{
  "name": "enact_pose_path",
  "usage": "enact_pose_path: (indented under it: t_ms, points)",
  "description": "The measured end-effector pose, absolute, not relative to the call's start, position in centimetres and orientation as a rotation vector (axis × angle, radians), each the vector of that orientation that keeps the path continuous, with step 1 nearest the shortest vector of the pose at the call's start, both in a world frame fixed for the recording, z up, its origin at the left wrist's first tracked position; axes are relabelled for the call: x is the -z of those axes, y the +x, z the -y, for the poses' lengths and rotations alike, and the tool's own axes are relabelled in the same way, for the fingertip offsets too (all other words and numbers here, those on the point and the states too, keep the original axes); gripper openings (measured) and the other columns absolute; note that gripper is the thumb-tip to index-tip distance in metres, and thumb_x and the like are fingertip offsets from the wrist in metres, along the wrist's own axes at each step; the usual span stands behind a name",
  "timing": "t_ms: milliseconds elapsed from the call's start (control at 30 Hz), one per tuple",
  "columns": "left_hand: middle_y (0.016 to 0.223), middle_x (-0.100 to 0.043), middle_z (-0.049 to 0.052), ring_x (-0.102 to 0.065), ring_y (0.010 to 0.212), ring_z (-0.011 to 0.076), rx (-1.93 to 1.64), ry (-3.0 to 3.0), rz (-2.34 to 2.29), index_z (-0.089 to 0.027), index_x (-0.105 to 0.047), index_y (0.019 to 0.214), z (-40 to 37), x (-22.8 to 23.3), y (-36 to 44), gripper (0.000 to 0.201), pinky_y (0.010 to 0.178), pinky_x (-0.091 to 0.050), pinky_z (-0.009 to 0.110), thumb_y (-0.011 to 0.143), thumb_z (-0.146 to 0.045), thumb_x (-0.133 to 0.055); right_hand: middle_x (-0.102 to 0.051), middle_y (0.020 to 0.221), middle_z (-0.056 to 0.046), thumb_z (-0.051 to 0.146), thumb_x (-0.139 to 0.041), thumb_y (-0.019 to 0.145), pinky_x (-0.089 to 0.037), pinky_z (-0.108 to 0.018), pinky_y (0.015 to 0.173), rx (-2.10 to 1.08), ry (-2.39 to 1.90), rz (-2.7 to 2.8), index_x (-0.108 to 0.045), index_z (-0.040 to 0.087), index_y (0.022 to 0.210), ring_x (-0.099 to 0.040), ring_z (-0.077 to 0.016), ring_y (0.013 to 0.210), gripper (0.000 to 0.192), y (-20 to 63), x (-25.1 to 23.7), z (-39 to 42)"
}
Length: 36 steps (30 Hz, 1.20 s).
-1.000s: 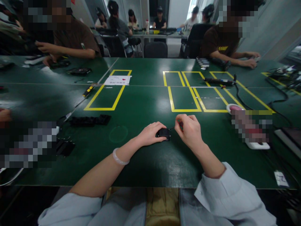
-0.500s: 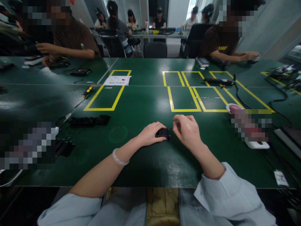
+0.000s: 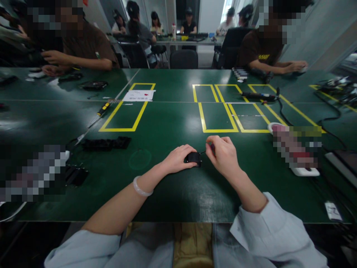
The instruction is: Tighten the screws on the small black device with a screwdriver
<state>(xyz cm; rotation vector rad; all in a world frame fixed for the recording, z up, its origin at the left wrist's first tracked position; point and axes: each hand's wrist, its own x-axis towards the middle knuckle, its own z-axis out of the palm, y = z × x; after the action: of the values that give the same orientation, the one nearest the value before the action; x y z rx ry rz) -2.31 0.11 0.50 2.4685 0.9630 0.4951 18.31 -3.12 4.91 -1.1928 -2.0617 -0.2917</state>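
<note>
A small black box-shaped part (image 3: pixel 194 159) rests on the green table in front of me. My left hand (image 3: pixel 180 159) is closed around its left side, fingers over the top and thumb along the near side. From its right side a thin black cable (image 3: pixel 203 152) runs to my right hand (image 3: pixel 221 152). The fingertips of that hand are pinched on the cable, and a dark reddish bit shows between them, too small to make out. The cable's far end is hidden inside the hand.
Black strip-like parts (image 3: pixel 107 143) lie to the left, with a yellow-black screwdriver (image 3: pixel 104 108) behind them. Yellow tape (image 3: pixel 220 130) marks rectangles on the table. A white-cased device (image 3: pixel 306 171) lies right, a black tool (image 3: pixel 259 96) farther back. Co-workers sit across the table.
My hands and the black part stay almost where they were; the right fingers have shifted very slightly. Across the table on the left, a co-worker's hands have moved a little.
</note>
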Motion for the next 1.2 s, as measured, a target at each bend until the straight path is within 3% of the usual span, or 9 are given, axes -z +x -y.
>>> enact_pose_path:
  t_ms: [267,400,733,967,1200]
  points:
    - [0.11,-0.06,0.006,-0.057,0.102,0.0236,-0.51,2.449,-0.958,-0.022,-0.055,0.112,-0.09,-0.55,-2.33,0.037,0.089,-0.046,0.037,0.084,-0.044,-0.064,-0.064,0.079,-0.003,0.021,-0.047,0.091,-0.041,-0.032,0.076,0.275,-1.18,2.063,-0.054,0.019,0.098,-0.056,-0.0162,0.068,0.01,18.29,-5.05,3.24]
    - [0.11,-0.06,0.006,-0.057,0.102,0.0237,-0.518,2.447,-0.955,-0.022,-0.056,0.112,-0.13,-0.47,-2.35,0.036,0.089,-0.046,0.037,0.084,-0.044,-0.064,-0.061,0.073,-0.001,0.029,-0.049,0.093,-0.04,-0.031,0.074,0.291,-1.194,2.072,-0.054,0.02,0.094,-0.054,-0.0156,0.064,0.01,18.42,-4.79,3.11]
    - [0.109,-0.06,0.006,-0.057,0.102,0.0239,-0.512,2.439,-0.964,-0.021,-0.057,0.11,-0.07,-0.66,-2.25,0.036,0.089,-0.046,0.037,0.083,-0.044,-0.065,-0.064,0.077,-0.001,0.018,-0.047,0.088,-0.041,-0.032,0.077,0.239,-1.192,2.057,-0.053,0.019,0.099,-0.055,-0.0154,0.065,0.012,18.3,-4.95,3.2]
    - [0.11,-0.06,0.007,-0.057,0.103,0.0241,-0.506,2.448,-0.96,-0.022,-0.056,0.112,-0.12,-0.54,-2.27,0.036,0.09,-0.046,0.038,0.084,-0.044,-0.064,-0.059,0.069,0.001,0.031,-0.051,0.092,-0.04,-0.031,0.073,0.258,-1.193,2.067,-0.053,0.02,0.093,-0.053,-0.0151,0.062,0.011,18.46,-4.57,3.12]
    - [0.11,-0.06,0.006,-0.057,0.103,0.0235,-0.504,2.458,-0.952,-0.022,-0.055,0.111,-0.08,-0.58,-2.27,0.035,0.089,-0.045,0.036,0.085,-0.044,-0.063,-0.061,0.07,0.0,0.021,-0.047,0.092,-0.041,-0.03,0.072,0.239,-1.17,2.029,-0.053,0.02,0.093,-0.053,-0.0148,0.061,0.006,18.3,-4.74,3.13]
